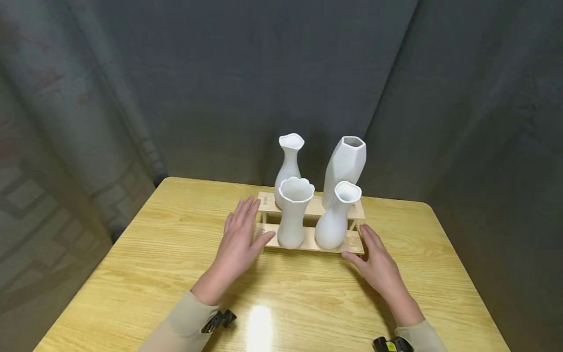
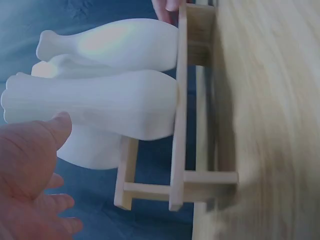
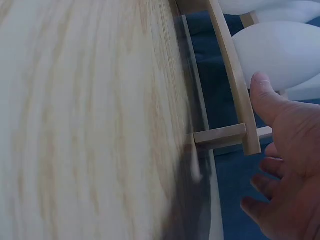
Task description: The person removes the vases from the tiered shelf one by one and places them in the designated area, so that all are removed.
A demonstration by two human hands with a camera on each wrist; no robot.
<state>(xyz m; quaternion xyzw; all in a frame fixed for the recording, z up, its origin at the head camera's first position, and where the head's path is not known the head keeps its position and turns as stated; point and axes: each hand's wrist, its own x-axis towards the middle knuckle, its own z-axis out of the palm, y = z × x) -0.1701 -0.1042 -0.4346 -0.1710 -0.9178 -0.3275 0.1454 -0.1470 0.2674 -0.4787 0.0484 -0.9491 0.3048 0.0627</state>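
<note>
A two-tier wooden rack (image 1: 310, 239) stands on the table and carries several white vases. On its lower front board are a scalloped-rim vase (image 1: 292, 220) at left and a round-bellied vase (image 1: 332, 227) at right. Behind them, on the upper board, stand a narrow-necked vase (image 1: 288, 168) and a tall faceted vase (image 1: 345, 164). My left hand (image 1: 237, 242) is beside the rack's left end, fingers extended, thumb toward the scalloped vase. At the right end is my right hand (image 1: 380, 266), its thumb by the front board's edge (image 3: 245, 110); whether it touches is unclear. Neither hand grips anything.
The rack sits near the back edge of a light wooden table (image 1: 167, 239). Grey curtains (image 1: 264, 88) hang close behind and on both sides. A black wrist device (image 1: 220, 320) is strapped over each beige sleeve.
</note>
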